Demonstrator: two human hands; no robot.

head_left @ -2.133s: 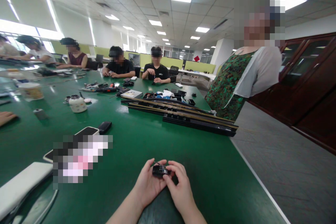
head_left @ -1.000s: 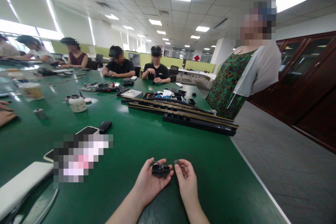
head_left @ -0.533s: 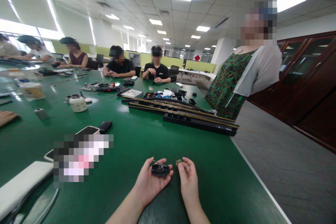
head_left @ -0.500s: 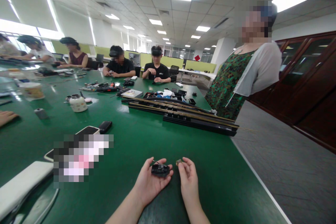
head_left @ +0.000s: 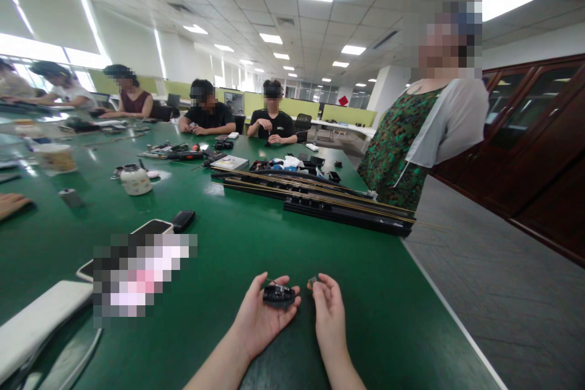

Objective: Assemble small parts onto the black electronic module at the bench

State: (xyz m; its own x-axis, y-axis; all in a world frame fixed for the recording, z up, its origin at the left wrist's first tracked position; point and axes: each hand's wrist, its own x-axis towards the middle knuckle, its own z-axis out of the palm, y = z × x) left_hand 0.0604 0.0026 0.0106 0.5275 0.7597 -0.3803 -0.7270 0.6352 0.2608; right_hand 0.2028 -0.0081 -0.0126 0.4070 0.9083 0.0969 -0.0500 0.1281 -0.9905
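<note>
My left hand (head_left: 265, 311), palm up, holds a small black device (head_left: 278, 295) on its fingers, with a thin wire or pin showing at the device's top edge. Just to the right, my right hand (head_left: 328, 308) pinches a small greyish piece (head_left: 312, 282) between thumb and fingertips. A narrow gap separates the piece from the black device. Both hands are over the green table (head_left: 365, 292) near its front edge.
Long black rails (head_left: 347, 216) with thin brass-coloured rods lie beyond my hands. Phones (head_left: 153, 231), a white box (head_left: 41, 329), a jar (head_left: 136, 180) and a metal cylinder (head_left: 70, 197) are at left. A person (head_left: 397, 134) stands at right; several others sit around the table.
The black device has tilted slightly in my left hand, and the small piece has turned a little in my right fingers. The standing person has shifted slightly.
</note>
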